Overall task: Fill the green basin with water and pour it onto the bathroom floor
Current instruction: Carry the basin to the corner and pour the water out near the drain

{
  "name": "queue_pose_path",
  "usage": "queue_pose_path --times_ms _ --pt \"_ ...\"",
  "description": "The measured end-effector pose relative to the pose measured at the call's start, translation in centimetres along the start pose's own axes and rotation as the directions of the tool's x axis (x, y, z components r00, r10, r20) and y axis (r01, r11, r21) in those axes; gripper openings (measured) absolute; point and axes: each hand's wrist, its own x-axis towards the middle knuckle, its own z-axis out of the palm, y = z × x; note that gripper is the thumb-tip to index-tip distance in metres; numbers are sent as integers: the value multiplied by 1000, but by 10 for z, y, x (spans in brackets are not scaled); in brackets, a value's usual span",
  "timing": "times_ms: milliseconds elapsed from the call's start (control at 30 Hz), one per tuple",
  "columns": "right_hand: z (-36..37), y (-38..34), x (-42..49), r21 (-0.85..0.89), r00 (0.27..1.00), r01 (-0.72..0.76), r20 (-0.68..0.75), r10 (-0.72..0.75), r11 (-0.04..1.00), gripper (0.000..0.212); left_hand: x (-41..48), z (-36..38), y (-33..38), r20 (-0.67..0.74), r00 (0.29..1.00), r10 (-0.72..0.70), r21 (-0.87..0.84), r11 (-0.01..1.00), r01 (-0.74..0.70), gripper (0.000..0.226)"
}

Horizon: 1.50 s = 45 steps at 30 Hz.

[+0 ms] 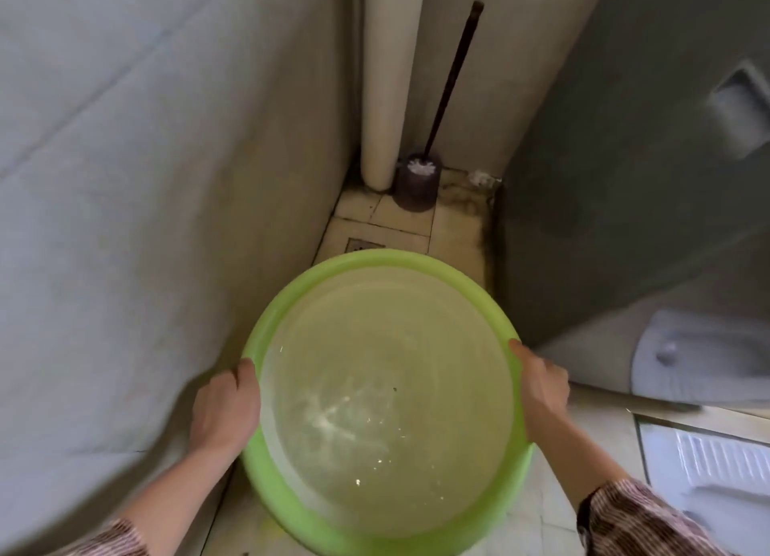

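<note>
A round green basin (291,301) fills the lower middle of the head view, held level above the floor and holding clear, rippling water. My left hand (227,407) grips its left rim and my right hand (541,382) grips its right rim, fingers curled under the edge. Beyond the basin's far rim lies the stained tiled bathroom floor (454,238), with a small floor drain (362,245) just past the rim.
A dark toilet brush (416,180) stands in its holder in the far corner beside a white vertical pipe (385,97). A wall runs close on the left, a grey partition on the right. A white squat toilet (708,464) sits at lower right.
</note>
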Motion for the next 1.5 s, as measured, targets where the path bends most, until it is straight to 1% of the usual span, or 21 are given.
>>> queue_pose_path --times_ms 67,133,167,233,267,333,400,567,700,767,833,900,967,1067,1200,1300,1367,1433,1500 --pt "22 29 26 -7 1000 22 -1 -22 1000 32 15 41 -11 -18 996 -86 -121 989 83 44" --pt "34 40 43 -31 1000 9 -10 -9 999 35 27 60 -19 39 987 -155 -140 977 159 53" --pt "42 52 53 -30 1000 16 -20 -17 999 37 32 77 -24 47 990 -132 -140 981 138 54" --pt "56 66 72 -46 999 33 -25 -34 998 38 46 100 -28 53 988 -143 -149 977 150 54" --pt "63 72 82 -41 999 37 -24 -38 998 38 52 110 -25 54 986 -156 -184 969 163 56" --pt "73 79 100 -43 998 60 -20 -61 997 39 64 124 -23 36 987 -156 -194 968 160 59" --pt "82 83 116 -83 995 99 9 -98 992 41 77 136 -21 11 993 -116 -200 973 116 61" --pt "98 82 144 -146 979 202 33 -199 969 50 99 159 -15 -32 995 -92 -197 977 84 63" --pt "110 70 158 -176 967 256 41 -253 950 53 111 170 -6 -109 991 -76 -236 971 48 61" --pt "113 64 164 -195 957 290 58 -284 937 53 115 174 -1 -148 984 -103 -288 956 57 61" --pt "117 58 171 -220 948 317 89 -305 923 52 121 180 6 -145 972 -183 -412 904 109 60" --pt "120 51 178 -250 933 358 128 -336 900 50 126 184 10 -98 962 -255 -552 818 161 57" --pt "121 45 184 -290 923 383 163 -349 877 48 132 187 12 -44 951 -307 -657 726 204 52" --pt "122 38 191 -340 914 400 216 -343 851 52 135 188 13 -8 933 -360 -743 627 236 47" --pt "116 48 187 -400 913 401 254 -321 825 44 129 192 14 -9 931 -366 -804 555 211 43" --pt "107 70 172 -386 939 341 187 -290 857 42 116 197 20 -12 923 -385 -835 512 202 44" --pt "98 90 160 -325 961 269 148 -232 906 40 106 200 27 -9 911 -412 -856 475 206 42" --pt "88 111 143 -197 978 166 157 -136 966 35 94 203 35 -10 896 -444 -864 454 215 40" --pt "83 131 121 17 979 7 204 -10 1000 24 82 207 42 16 882 -471 -892 392 225 37"
